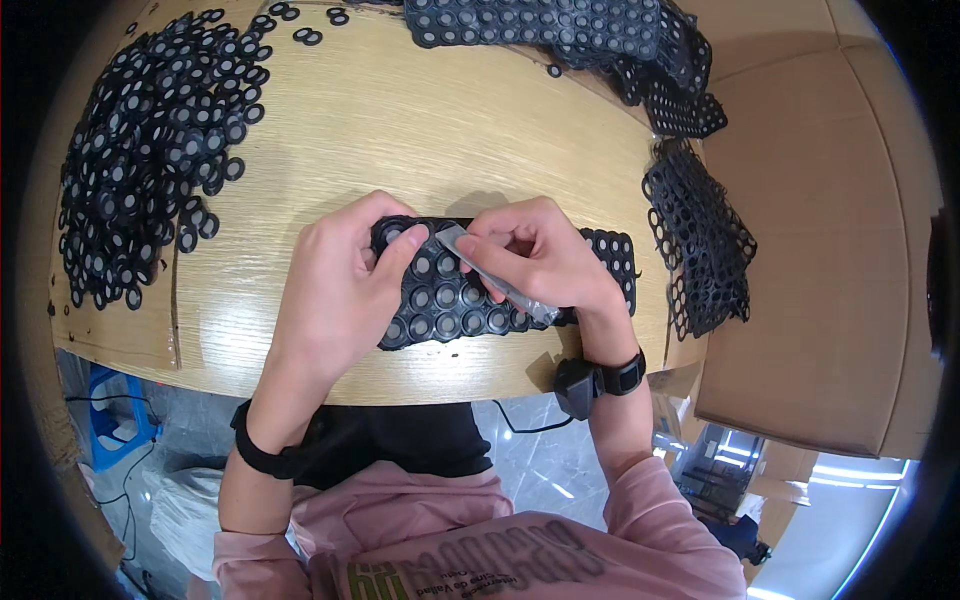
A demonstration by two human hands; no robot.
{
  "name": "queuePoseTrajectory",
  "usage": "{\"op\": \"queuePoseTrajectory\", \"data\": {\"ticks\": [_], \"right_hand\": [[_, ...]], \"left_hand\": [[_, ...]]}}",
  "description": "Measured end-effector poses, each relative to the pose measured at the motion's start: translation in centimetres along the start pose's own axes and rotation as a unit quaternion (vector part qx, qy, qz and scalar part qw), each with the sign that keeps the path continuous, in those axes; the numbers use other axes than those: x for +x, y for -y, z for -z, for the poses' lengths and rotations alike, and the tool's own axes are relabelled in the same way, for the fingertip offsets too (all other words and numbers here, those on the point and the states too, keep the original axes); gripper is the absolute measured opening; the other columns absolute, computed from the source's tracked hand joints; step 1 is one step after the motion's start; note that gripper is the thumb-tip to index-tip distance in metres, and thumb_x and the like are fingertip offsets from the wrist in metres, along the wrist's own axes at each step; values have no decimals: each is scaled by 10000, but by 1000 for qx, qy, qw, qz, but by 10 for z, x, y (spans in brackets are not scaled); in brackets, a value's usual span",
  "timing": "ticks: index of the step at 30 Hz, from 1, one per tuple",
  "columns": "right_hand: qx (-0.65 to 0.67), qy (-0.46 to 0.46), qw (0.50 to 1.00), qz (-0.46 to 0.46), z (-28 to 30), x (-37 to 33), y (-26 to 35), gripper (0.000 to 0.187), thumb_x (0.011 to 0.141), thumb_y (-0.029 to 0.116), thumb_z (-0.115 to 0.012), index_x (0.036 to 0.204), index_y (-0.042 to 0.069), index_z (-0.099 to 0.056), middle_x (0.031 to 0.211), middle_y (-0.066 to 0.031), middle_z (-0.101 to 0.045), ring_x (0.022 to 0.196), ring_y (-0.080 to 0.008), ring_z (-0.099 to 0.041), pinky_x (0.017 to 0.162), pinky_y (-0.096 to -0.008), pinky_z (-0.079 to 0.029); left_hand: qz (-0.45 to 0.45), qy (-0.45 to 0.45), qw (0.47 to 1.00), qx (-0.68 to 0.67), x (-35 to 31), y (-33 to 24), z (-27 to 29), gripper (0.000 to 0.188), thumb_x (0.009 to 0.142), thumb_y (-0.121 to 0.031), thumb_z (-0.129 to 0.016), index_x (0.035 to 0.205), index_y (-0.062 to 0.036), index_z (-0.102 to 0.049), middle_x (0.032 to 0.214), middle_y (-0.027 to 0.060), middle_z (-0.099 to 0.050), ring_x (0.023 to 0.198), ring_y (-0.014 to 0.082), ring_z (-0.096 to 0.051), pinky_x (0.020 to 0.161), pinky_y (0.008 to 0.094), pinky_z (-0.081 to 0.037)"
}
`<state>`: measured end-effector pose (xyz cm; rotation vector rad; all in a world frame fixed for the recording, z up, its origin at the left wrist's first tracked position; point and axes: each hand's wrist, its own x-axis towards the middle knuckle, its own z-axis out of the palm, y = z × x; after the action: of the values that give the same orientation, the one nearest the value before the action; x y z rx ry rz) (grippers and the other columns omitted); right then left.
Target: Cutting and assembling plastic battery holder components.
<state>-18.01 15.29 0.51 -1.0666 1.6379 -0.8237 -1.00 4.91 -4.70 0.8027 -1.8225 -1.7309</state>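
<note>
While in right fingers (498,259), grey tool (516,297)

Swing down to the shirt (400,495) now! Catch big, tightly packed grey lettering (527,550) across the chest, hard to make out. Then spot bold green characters (378,582) off to the left, cut by the lower edge. And just beneath the grey, pick out small dark print (497,581) in short lines.

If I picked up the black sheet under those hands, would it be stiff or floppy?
The black sheet would probably flop, since the similar sheets at the far side bend and droop. It's likely heavier than the holey sheet on the right, because discs fill many of its rounds.
</note>
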Motion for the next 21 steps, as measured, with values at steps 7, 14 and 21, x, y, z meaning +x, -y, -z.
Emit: {"op": "queuePoseTrajectory", "data": {"ticks": [7, 14, 21], "right_hand": [[17, -26, 999, 35, -9, 1, -5, 306, 940, 130, -585, 672, -17, -595, 543, 9, -560, 458, -33, -499, 425, -206, -367], [-24, -51, 997, 46, -11, 1, -12, 294, 917, 108, -595, 653, -20, -575, 518, -12, -533, 455, -45, -495, 423, -230, -359], [-29, -60, 994, 84, -7, 1, -14, 299, 906, 111, -603, 638, -16, -561, 504, -21, -528, 452, -56, -503, 438, -238, -368]], "left_hand": [[34, 37, 998, 48, -1, -6, -1, 47, 913, 9, -591, 935, 50, -586, 814, 16, -605, 745, 37, -546, 653, 205, -458], [-55, -29, 998, 27, -5, -4, -10, 75, 864, -58, -643, 873, 15, -628, 559, 47, -488, 464, 59, -373, 436, 254, -299], [13, 7, 996, 83, -6, -20, -8, 51, 899, -10, -615, 915, 38, -610, 732, -11, -585, 654, 3, -495, 522, 171, -363]]}}
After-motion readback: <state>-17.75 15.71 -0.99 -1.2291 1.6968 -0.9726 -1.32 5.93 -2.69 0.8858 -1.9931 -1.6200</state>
